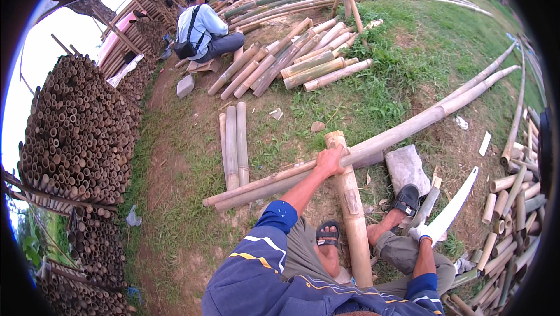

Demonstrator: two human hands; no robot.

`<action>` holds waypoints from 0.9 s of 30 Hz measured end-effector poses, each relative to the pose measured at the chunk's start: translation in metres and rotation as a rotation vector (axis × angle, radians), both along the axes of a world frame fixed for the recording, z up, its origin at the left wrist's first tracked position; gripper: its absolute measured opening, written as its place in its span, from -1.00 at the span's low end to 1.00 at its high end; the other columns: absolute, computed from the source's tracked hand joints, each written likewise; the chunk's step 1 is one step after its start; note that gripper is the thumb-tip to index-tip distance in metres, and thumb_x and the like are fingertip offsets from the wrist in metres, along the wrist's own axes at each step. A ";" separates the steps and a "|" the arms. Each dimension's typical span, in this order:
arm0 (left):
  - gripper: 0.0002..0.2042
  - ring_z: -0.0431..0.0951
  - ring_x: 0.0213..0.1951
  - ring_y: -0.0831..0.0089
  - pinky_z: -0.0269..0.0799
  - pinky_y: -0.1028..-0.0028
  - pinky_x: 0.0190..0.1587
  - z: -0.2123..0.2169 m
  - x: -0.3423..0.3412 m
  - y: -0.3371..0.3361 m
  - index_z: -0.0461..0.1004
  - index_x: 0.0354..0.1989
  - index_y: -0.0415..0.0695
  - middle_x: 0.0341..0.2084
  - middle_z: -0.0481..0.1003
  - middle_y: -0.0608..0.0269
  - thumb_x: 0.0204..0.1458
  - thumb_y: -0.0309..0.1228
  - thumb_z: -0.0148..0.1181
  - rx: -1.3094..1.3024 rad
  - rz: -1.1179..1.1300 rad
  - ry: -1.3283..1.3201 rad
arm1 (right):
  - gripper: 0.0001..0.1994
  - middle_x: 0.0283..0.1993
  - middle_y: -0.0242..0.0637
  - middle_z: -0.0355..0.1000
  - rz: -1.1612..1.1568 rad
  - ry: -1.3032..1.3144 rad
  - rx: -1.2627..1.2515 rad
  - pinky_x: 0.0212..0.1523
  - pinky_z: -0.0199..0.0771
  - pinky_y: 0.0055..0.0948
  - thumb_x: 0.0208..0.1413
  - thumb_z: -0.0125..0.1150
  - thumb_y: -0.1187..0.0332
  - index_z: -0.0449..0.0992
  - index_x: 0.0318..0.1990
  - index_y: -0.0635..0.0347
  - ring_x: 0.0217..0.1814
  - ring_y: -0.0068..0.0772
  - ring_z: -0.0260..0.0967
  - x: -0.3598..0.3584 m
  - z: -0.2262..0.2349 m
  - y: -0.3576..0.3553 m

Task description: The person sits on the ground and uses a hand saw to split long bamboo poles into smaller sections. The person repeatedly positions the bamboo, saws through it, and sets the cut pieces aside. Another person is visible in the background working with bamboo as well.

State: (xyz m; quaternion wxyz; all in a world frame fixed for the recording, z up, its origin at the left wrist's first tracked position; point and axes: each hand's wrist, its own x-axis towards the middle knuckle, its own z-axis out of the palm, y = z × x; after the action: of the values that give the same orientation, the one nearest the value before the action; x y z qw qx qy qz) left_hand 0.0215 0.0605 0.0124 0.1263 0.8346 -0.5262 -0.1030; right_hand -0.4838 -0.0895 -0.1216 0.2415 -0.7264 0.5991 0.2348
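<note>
My left hand (pixel 331 161) is closed on a long bamboo pole (pixel 402 130), at the spot where it crosses a thick bamboo post (pixel 353 217). The post slants up from between my legs. Two pole lengths appear to run side by side toward the lower left; the pole's far end reaches the upper right. In a pale glove, my right hand (pixel 422 233) grips a handsaw (pixel 452 204) beside my right knee. Its broad white blade points up and away, apart from the pole. The saw's handle is mostly hidden by the hand.
A stone block (pixel 408 168) lies by my right sandal. Cut bamboo pieces (pixel 506 223) heap at the right; three short lengths (pixel 232 141) lie ahead. Bamboo stacks (pixel 79 129) rise at the left. Farther off, a seated person (pixel 201 30) is beside more cut bamboo (pixel 291 59).
</note>
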 end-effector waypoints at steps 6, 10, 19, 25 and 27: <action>-0.21 0.73 -0.07 -0.18 0.65 -0.03 0.00 -0.005 0.004 0.000 0.40 0.16 -0.12 -0.17 0.70 -0.12 -0.28 -0.14 0.66 -0.059 -0.031 0.011 | -0.25 0.12 0.23 0.66 0.019 0.001 0.020 0.16 0.67 0.00 0.08 0.28 0.02 0.52 0.36 0.37 0.18 0.21 0.66 -0.009 -0.012 -0.010; -0.21 0.73 -0.07 -0.16 0.65 -0.02 -0.01 -0.001 0.002 -0.002 0.40 0.16 -0.12 -0.16 0.69 -0.13 -0.29 -0.13 0.66 0.019 -0.017 0.044 | -0.24 0.17 0.26 0.63 0.036 0.026 -0.003 0.24 0.63 0.00 0.08 0.26 0.00 0.52 0.35 0.38 0.24 0.26 0.62 -0.007 -0.010 -0.006; -0.24 0.74 -0.10 -0.15 0.67 0.01 -0.01 0.001 0.003 -0.006 0.40 0.09 -0.17 -0.18 0.69 -0.13 -0.28 -0.12 0.66 0.019 -0.035 0.006 | -0.24 0.21 0.23 0.62 0.056 0.012 -0.010 0.27 0.62 -0.01 0.07 0.27 -0.03 0.54 0.35 0.32 0.26 0.24 0.61 -0.014 -0.017 -0.013; -0.23 0.73 -0.07 -0.17 0.67 -0.01 0.03 0.002 0.001 -0.005 0.40 0.14 -0.13 -0.16 0.69 -0.14 -0.26 -0.12 0.64 0.018 -0.029 0.022 | -0.28 0.20 0.20 0.64 0.075 0.057 -0.021 0.26 0.63 -0.01 0.08 0.25 -0.02 0.58 0.32 0.29 0.25 0.22 0.63 -0.010 -0.014 -0.009; -0.22 0.72 -0.06 -0.19 0.66 -0.02 0.03 0.004 0.002 -0.005 0.40 0.16 -0.13 -0.15 0.69 -0.15 -0.26 -0.11 0.64 0.022 -0.018 0.032 | -0.28 0.18 0.19 0.65 0.066 0.062 -0.020 0.25 0.63 -0.01 0.08 0.24 0.01 0.56 0.34 0.30 0.24 0.23 0.63 -0.010 -0.015 -0.010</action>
State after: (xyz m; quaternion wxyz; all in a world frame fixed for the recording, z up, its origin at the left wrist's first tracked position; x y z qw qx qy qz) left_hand 0.0235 0.0559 0.0162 0.1245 0.8294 -0.5306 -0.1232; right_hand -0.4937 -0.0995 -0.1366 0.2074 -0.7406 0.5843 0.2591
